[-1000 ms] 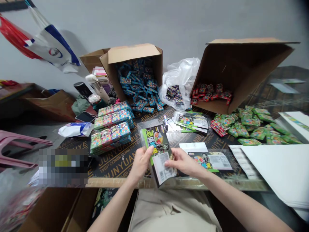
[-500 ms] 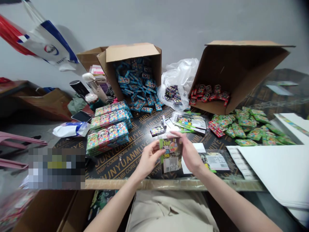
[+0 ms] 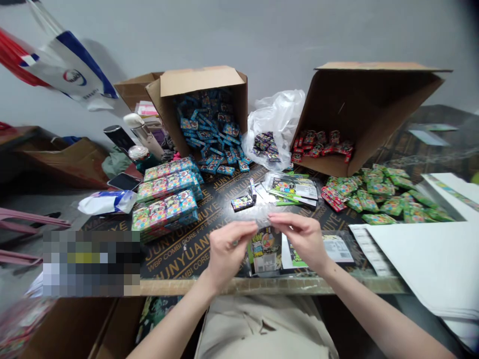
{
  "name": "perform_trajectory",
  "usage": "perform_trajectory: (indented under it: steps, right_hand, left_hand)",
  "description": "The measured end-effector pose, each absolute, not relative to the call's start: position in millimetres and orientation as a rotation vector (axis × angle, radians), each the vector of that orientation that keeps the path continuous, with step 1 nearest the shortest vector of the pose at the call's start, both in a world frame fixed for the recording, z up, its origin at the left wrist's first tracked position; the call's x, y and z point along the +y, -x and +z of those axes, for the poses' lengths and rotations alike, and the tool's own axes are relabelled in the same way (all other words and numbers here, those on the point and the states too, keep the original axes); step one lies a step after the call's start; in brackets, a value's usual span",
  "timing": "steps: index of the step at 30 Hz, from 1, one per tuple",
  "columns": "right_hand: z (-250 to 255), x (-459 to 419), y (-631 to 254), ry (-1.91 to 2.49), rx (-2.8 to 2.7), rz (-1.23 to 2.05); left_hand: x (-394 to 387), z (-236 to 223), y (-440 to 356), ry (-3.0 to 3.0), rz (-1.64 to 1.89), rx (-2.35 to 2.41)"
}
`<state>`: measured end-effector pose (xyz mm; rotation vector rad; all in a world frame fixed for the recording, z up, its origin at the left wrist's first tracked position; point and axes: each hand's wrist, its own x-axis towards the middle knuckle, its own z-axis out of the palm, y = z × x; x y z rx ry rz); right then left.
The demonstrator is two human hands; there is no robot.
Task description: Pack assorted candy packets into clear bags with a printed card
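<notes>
A dark printed pouch (image 3: 266,254) with green lettering, a round picture and clear edges hangs at the table's near edge. My left hand (image 3: 229,248) is closed at its upper left corner, thumb against fingers. At the upper right corner, my right hand (image 3: 305,243) pinches in the same way. The clear film at the pouch's top is hard to make out. Just beyond the hands, small dark boxes (image 3: 242,202) rest on the table, one of them upright. More printed pouches (image 3: 294,188) lie in a pile behind my right hand, and another pouch (image 3: 338,248) lies to its right.
Open cartons hold blue packets (image 3: 213,134) and red packets (image 3: 324,144), with a plastic bag (image 3: 277,114) of purple packets between. Stacked colourful boxes (image 3: 164,207) stand left. Green packets (image 3: 381,189) and white sheets (image 3: 422,254) lie right. Bottles (image 3: 144,137) stand back left.
Both hands have shifted to the pouch's top corners, fingers now pinched there. The left hand no longer covers the pouch's left side. The view has moved slightly.
</notes>
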<state>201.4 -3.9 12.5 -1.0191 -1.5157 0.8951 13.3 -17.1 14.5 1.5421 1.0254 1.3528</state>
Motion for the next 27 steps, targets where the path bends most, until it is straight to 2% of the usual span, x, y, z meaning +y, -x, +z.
perform_trajectory:
  steps: [3,10,13,17,21,27]
  right_hand:
    - [15.2,-11.4,-210.3,0.992,-1.725,0.783]
    - [39.7,-14.8,-206.1,1.163,-1.67,0.958]
    - [38.0,-14.1,-207.1,1.139,-1.724,0.924]
    - [24.6,-18.3,-218.5,0.988,-1.908,0.721]
    - [7.1,-26.0,-231.5,0.85,-2.055,0.557]
    - [-41.3,-27.6,-220.4,1.171,-1.892,0.887]
  left_hand:
    - [-23.7,17.5,-13.4,-1.859,1.378,1.018]
    - [-9.7,33.8,-13.0,-1.637,1.132,1.06]
    - [-12.6,36.8,-14.0,-1.781,1.159,1.041]
    - [-23.0,30.2,-14.2,-2.134,1.204,1.027]
    - [-25.2,22.2,-11.5,-2.13,1.213,1.008]
    - [-9.0,10.7,13.6,-1.718,1.387,1.236]
